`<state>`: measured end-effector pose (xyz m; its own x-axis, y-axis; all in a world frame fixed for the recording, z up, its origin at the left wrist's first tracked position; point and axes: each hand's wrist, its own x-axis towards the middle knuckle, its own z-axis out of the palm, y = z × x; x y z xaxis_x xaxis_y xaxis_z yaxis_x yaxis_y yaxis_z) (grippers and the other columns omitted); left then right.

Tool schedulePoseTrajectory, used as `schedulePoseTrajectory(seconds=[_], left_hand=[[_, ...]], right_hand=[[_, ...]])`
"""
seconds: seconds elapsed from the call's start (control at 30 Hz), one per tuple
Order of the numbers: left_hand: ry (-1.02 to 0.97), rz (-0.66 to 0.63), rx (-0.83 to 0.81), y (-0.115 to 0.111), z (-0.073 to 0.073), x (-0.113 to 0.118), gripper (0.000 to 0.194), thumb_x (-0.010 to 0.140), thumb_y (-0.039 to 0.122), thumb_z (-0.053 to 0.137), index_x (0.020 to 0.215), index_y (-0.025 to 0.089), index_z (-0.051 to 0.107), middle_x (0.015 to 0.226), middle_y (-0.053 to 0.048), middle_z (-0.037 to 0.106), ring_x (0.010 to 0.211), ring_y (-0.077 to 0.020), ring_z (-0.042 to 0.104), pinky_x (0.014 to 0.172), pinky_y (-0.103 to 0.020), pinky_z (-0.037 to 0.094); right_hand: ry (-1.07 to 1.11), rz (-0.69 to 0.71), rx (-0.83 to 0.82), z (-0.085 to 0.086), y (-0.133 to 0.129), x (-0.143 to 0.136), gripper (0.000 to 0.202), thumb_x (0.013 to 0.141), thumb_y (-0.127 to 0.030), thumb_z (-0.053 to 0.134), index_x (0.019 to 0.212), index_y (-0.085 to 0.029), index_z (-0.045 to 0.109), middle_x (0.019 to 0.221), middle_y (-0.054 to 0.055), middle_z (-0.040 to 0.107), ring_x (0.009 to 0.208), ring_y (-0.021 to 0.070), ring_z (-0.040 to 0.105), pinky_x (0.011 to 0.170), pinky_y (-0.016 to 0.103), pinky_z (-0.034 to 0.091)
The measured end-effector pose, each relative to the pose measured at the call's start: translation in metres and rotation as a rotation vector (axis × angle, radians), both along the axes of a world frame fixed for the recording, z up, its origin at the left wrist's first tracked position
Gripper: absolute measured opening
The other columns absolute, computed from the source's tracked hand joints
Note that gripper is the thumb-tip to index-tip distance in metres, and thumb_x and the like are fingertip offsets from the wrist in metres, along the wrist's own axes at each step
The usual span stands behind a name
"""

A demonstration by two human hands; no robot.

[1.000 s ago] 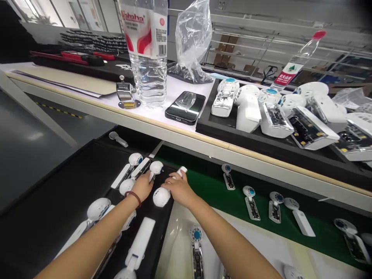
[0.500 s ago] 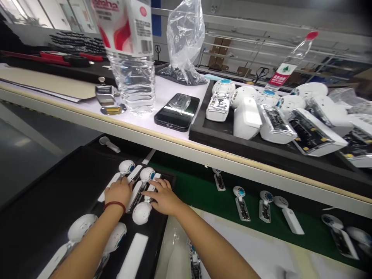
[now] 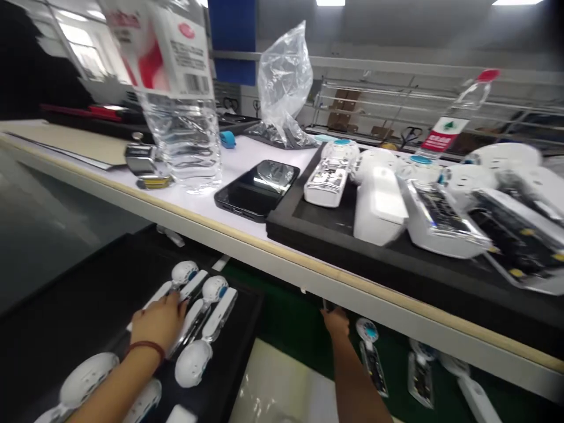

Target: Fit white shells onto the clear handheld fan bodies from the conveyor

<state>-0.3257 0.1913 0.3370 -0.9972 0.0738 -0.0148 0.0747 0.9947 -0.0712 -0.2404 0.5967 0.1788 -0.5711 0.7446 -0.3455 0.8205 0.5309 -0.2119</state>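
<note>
In the black tray (image 3: 110, 276) at the lower left, my left hand (image 3: 159, 322) rests among white devices with round heads, its fingers bent over one of them; what the fingertips hold is hidden. A white device (image 3: 220, 311) lies just right of that hand. My right hand (image 3: 335, 322) reaches under the shelf edge onto the green surface (image 3: 282, 317), fingers closed at a small device that is mostly hidden by the shelf. To its right lies a device with its circuit side up (image 3: 372, 358).
On the shelf (image 3: 247, 235) above stand a large water bottle (image 3: 185, 117), a black phone (image 3: 259, 187), a clear plastic bag (image 3: 285, 82) and a dark foam tray (image 3: 304, 226) of white devices. A second bottle (image 3: 445, 129) is behind them.
My right hand has left the black tray and moved right, under the shelf edge. My left hand stays among the devices in the tray. The view has shifted.
</note>
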Motion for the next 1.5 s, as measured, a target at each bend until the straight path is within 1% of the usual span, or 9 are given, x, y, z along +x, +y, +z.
schedulePoseTrajectory(seconds=[0.2, 0.3, 0.4, 0.5, 0.8, 1.03, 1.23, 1.33, 1.5], left_hand=[[0.091, -0.194, 0.003, 0.033, 0.02, 0.017, 0.041, 0.088, 0.033, 0.025, 0.106, 0.014, 0.056, 0.103, -0.011, 0.056, 0.097, -0.0255, 0.048, 0.084, -0.036, 0.037], [0.071, -0.201, 0.02, 0.055, 0.017, 0.015, 0.039, 0.087, 0.032, 0.029, 0.108, 0.013, 0.055, 0.102, -0.012, 0.055, 0.098, -0.0292, 0.047, 0.081, -0.041, 0.038], [0.046, -0.141, 0.046, 0.065, 0.004, 0.004, 0.048, 0.084, 0.034, 0.037, 0.125, 0.01, 0.042, 0.114, -0.017, 0.05, 0.103, -0.0335, 0.045, 0.079, -0.043, 0.04], [-0.011, -0.111, 0.077, 0.064, -0.006, -0.011, 0.05, 0.084, 0.034, 0.04, 0.129, 0.011, 0.038, 0.109, -0.018, 0.053, 0.096, -0.0301, 0.051, 0.077, -0.04, 0.042], [0.03, -0.099, 0.181, 0.067, -0.018, -0.012, 0.042, 0.084, 0.023, 0.044, 0.123, 0.008, 0.042, 0.103, -0.013, 0.052, 0.097, -0.0229, 0.051, 0.086, -0.04, 0.04], [0.04, -0.104, 0.496, 0.064, 0.012, 0.003, 0.045, 0.081, 0.025, 0.044, 0.121, 0.004, 0.044, 0.127, -0.025, 0.037, 0.12, -0.0364, 0.032, 0.1, -0.051, 0.026], [-0.406, -0.272, 1.099, 0.092, 0.064, 0.106, 0.049, 0.084, 0.038, 0.04, 0.129, 0.018, 0.034, 0.117, -0.011, 0.056, 0.102, -0.021, 0.056, 0.082, -0.032, 0.048], [-0.724, 0.027, 1.743, 0.09, 0.078, 0.151, 0.078, 0.077, 0.036, 0.057, 0.137, 0.03, 0.007, 0.128, -0.008, 0.048, 0.108, -0.0213, 0.052, 0.086, -0.032, 0.046], [-0.889, 0.476, 2.076, 0.052, 0.097, 0.174, 0.057, 0.069, 0.022, 0.065, 0.122, 0.024, 0.043, 0.113, -0.005, 0.059, 0.102, -0.0226, 0.055, 0.085, -0.031, 0.044]], right_hand=[[0.029, -0.072, 0.069, -0.017, -0.01, 0.034, 0.051, 0.082, -0.051, 0.039, 0.112, -0.012, 0.051, 0.12, 0.019, 0.047, 0.116, 0.0351, 0.038, 0.091, 0.049, 0.034], [0.035, -0.13, 0.133, -0.018, -0.011, 0.073, 0.051, 0.079, -0.051, 0.041, 0.115, -0.015, 0.05, 0.138, 0.018, 0.024, 0.129, 0.0376, 0.013, 0.1, 0.054, 0.017], [0.033, -0.141, 0.008, -0.024, 0.0, 0.097, 0.059, 0.073, -0.057, 0.045, 0.119, -0.021, 0.049, 0.143, 0.015, 0.008, 0.127, 0.0394, 0.018, 0.097, 0.053, 0.024], [0.044, -0.083, -0.149, -0.033, 0.012, 0.099, 0.064, 0.064, -0.063, 0.05, 0.116, -0.026, 0.053, 0.142, 0.014, 0.014, 0.122, 0.0412, 0.029, 0.091, 0.051, 0.033], [0.163, -0.063, -0.271, -0.032, 0.001, 0.087, 0.068, 0.062, -0.06, 0.052, 0.115, -0.017, 0.054, 0.135, 0.021, 0.02, 0.127, 0.0431, 0.016, 0.098, 0.055, 0.022], [0.458, -0.023, -0.443, 0.031, -0.064, 0.114, 0.068, 0.068, -0.062, 0.045, 0.113, -0.012, 0.053, 0.134, 0.019, 0.025, 0.128, 0.0316, 0.023, 0.104, 0.042, 0.025], [0.936, 0.22, -0.464, 0.129, -0.166, 0.136, 0.043, 0.068, -0.054, 0.056, 0.097, -0.023, 0.061, 0.13, 0.012, 0.031, 0.122, 0.0354, 0.031, 0.098, 0.049, 0.028], [0.977, 0.352, -0.527, 0.17, -0.205, 0.141, 0.035, 0.074, -0.054, 0.048, 0.089, -0.025, 0.06, 0.126, 0.011, 0.032, 0.114, 0.0321, 0.039, 0.09, 0.045, 0.036], [1.09, 0.079, -0.706, 0.211, -0.244, 0.161, 0.044, 0.075, -0.052, 0.054, 0.112, -0.032, 0.041, 0.123, 0.008, 0.043, 0.111, 0.0258, 0.046, 0.093, 0.042, 0.036]])
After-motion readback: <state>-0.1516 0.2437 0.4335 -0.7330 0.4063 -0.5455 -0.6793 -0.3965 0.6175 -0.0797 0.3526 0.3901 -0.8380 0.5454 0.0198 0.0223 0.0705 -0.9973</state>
